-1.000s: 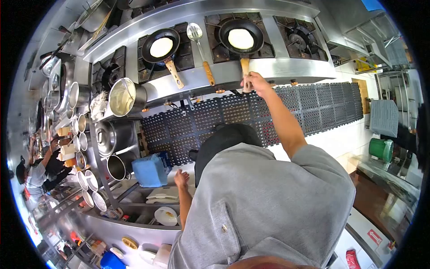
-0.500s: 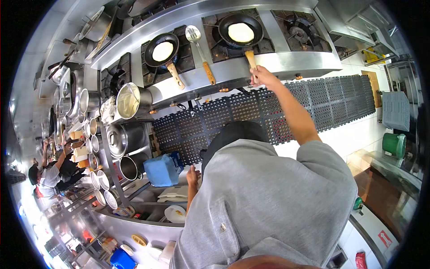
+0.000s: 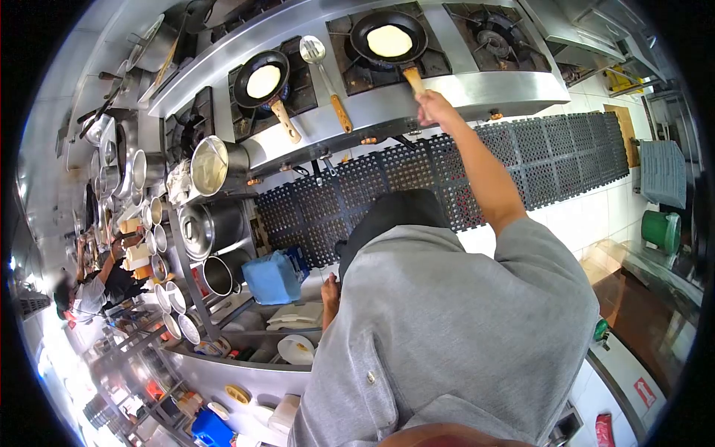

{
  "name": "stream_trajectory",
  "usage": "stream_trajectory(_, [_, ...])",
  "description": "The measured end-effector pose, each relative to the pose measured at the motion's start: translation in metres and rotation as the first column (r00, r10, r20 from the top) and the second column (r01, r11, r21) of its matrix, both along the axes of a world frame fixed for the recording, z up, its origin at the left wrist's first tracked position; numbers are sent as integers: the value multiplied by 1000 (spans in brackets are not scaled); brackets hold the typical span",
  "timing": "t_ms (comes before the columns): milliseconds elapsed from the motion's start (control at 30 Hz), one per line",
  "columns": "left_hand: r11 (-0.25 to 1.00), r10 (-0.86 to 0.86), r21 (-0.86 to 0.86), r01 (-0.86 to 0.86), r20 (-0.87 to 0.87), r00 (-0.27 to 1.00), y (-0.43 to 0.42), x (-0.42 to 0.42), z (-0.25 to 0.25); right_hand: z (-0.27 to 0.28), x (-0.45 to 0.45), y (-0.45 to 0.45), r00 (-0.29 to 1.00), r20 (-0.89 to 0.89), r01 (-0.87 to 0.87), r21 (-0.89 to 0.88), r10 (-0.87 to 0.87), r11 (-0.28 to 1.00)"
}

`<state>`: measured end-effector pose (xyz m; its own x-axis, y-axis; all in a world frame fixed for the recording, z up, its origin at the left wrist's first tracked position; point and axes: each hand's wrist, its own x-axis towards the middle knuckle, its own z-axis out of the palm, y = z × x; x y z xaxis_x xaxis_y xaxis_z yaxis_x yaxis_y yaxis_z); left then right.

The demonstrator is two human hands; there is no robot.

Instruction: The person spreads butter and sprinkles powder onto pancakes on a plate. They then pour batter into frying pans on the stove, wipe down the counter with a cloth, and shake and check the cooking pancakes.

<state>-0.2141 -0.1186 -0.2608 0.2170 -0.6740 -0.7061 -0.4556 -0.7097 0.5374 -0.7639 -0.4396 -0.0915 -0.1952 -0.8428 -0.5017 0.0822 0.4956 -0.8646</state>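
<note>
My right hand [image 3: 436, 110] is closed around the wooden handle of a black frying pan [image 3: 360, 41], which sits on a stove burner. A pale round pancake [image 3: 389, 41] lies flat in this pan. To its left, a smaller frying pan [image 3: 242, 86] with a wooden handle holds another pale pancake [image 3: 263, 81]. Between the two pans, a slotted spoon [image 3: 325, 72] with a wooden handle lies on the stove top. My left hand [image 3: 331, 290] hangs low beside my body with nothing visible in it, fingers loosely extended and partly hidden.
A metal pot [image 3: 238, 165] stands left of the stove front. Below are a lidded pot [image 3: 212, 231] and a blue container [image 3: 272, 279] near my left hand. A perforated black mat [image 3: 536, 160] covers the floor. Another person [image 3: 93, 290] works at the far left.
The view has shifted slightly, so the stove and pans appear a little higher and further left. My right hand keeps its grip on the pan handle. My left hand appears closer to my body.
</note>
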Motion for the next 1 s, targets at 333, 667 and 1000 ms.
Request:
stream_trajectory(333, [992, -124, 29, 122, 94, 988, 11, -10, 13, 3, -11, -4, 1000, 6, -24, 33, 24, 999])
stream_trajectory(667, [990, 18, 137, -31, 94, 995, 12, 6, -17, 7, -8, -16, 984, 138, -117, 18, 114, 993])
stream_trajectory(1000, [995, -94, 39, 90, 139, 986, 0, -19, 26, 10, 0, -29, 989, 142, -57, 52, 49, 997])
